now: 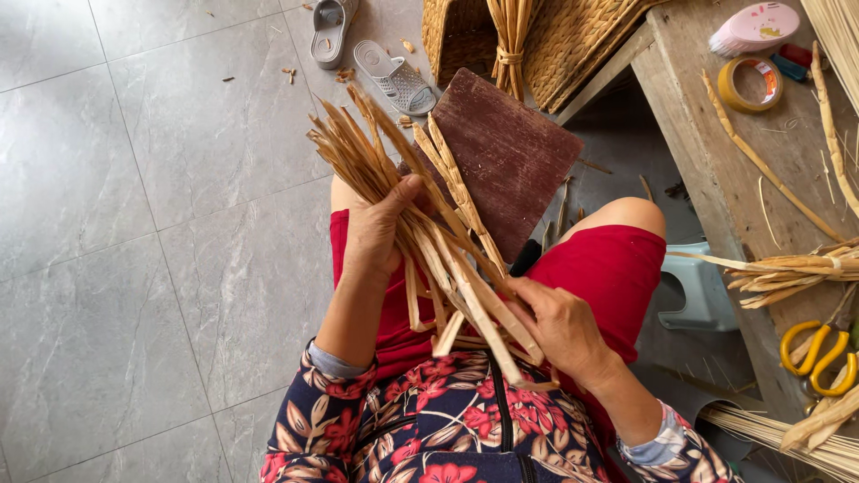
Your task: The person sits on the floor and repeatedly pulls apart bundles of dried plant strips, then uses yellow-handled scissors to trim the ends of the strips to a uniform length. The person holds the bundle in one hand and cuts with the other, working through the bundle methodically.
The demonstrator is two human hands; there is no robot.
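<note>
A bundle of flat tan straw strips lies across my lap, fanning out toward the floor. My left hand grips the bundle near its middle. My right hand pinches the lower ends of several strips close to my body. I sit in red shorts and a dark floral top. A dark red board rests on the floor just beyond my knees, partly under the strips.
A wooden bench at the right carries a tape roll, a pink brush, yellow-handled scissors and more straw. Woven baskets and grey sandals lie ahead. A grey stool stands by my knee.
</note>
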